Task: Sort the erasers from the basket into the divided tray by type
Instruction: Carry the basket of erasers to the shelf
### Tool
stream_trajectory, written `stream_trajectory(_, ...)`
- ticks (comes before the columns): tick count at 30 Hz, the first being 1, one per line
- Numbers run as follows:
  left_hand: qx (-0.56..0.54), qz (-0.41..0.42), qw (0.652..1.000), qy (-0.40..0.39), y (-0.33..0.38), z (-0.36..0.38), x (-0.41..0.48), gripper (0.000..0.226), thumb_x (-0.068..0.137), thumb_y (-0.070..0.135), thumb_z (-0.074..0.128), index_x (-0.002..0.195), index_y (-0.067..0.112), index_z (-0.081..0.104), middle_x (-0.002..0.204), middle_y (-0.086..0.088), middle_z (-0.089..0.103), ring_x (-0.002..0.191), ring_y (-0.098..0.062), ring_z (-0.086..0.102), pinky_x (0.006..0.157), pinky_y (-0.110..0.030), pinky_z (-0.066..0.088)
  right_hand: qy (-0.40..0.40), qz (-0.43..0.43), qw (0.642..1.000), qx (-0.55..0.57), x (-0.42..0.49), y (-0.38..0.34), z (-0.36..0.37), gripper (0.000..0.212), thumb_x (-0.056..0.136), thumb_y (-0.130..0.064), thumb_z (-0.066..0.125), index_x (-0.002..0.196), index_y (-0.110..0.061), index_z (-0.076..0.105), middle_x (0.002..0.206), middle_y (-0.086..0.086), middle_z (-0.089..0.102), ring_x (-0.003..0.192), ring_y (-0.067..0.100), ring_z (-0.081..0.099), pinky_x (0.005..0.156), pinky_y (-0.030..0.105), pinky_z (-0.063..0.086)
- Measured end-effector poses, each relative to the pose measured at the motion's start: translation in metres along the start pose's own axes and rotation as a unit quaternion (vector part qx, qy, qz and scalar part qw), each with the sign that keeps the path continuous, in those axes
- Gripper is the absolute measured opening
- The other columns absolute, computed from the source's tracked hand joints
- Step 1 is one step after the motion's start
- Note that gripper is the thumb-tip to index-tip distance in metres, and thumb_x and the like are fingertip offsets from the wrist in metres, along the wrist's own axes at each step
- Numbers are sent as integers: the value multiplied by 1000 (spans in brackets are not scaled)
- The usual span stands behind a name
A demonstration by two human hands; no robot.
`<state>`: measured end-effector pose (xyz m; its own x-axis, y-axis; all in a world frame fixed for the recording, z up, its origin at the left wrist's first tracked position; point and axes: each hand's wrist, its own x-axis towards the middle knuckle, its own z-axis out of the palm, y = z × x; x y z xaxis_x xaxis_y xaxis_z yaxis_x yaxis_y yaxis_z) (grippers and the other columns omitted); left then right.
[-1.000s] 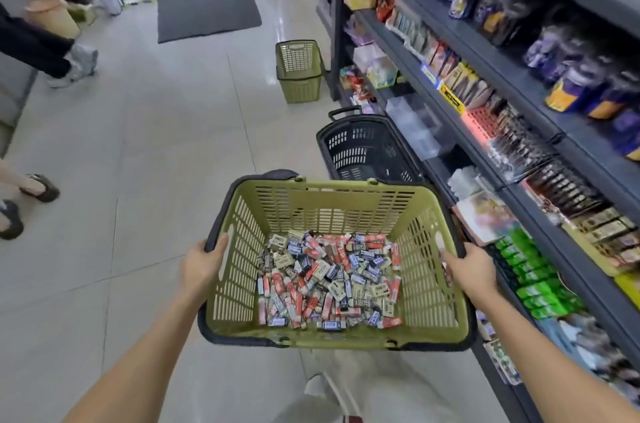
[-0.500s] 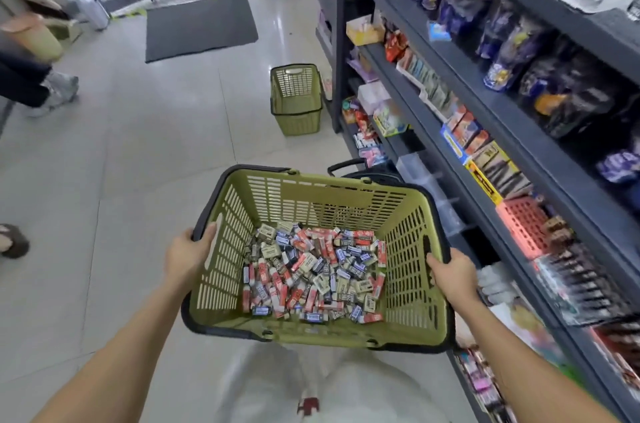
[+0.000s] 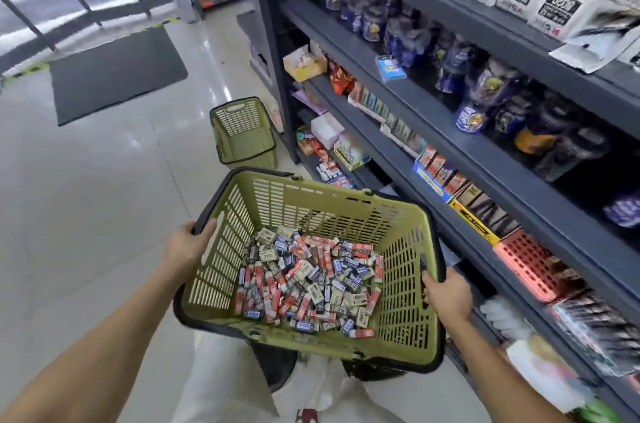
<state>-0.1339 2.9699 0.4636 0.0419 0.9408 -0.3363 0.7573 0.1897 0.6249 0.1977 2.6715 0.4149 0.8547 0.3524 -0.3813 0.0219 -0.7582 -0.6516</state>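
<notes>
Fingers [image 3: 207,228] of left hand [image 3: 183,246], right hand [image 3: 449,295] grip basket [image 3: 311,188] of erasers [image 3: 308,284].

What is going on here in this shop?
A person holds a green basket with both hands, the left hand gripping its left rim and the right hand its right rim. Mixed erasers lie piled in it, unsorted. The person stands beside the shelves; a second basket sits on the floor ahead.
</notes>
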Motion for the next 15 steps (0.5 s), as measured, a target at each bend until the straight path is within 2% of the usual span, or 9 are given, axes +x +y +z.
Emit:
stream_trajectory(2,14,20,999,-29,12,11,39,40,89,53,56,94,13,60,67,-5,68,57,-23,67,49,-30,50,19,25,999,8,6,-6,12,16,87,-21,61,74,-12,59,59,13,65,54,29,64,57,35,53)
stream_trajectory(5,55,73,993,-75,29,30,100,42,90,52,55,85,11,60,63,-7,63,63,-30,63,56,-36,48,67,71,995,5,9,-14,36,19,86,-22,62,81,-4,63,67,18,67,63,33,66,62,40,54)
stream_trajectory(9,89,117,975,-164,55,55,175,36,91,53,51,88,18,60,66,-2,64,63,-25,63,54,-32,47,129,138,982,4,-6,-30,73,18,87,-24,62,84,-6,64,62,12,65,58,28,63,54,31,48)
stream_trajectory(12,114,140,962,-206,77,71,219,43,86,62,50,78,21,59,62,6,62,61,-20,61,56,-32,48,178,201,963,29,-26,-43,97,19,86,-22,64,84,-3,64,66,13,65,61,29,63,54,32,48)
stream_trajectory(15,180,182,939,-229,103,89,247,52,84,69,46,78,18,57,66,-5,60,66,-30,58,63,-35,44,209,255,943,50,-42,-51,114,20,86,-21,62,86,-1,63,68,15,64,61,30,62,53,32,47)
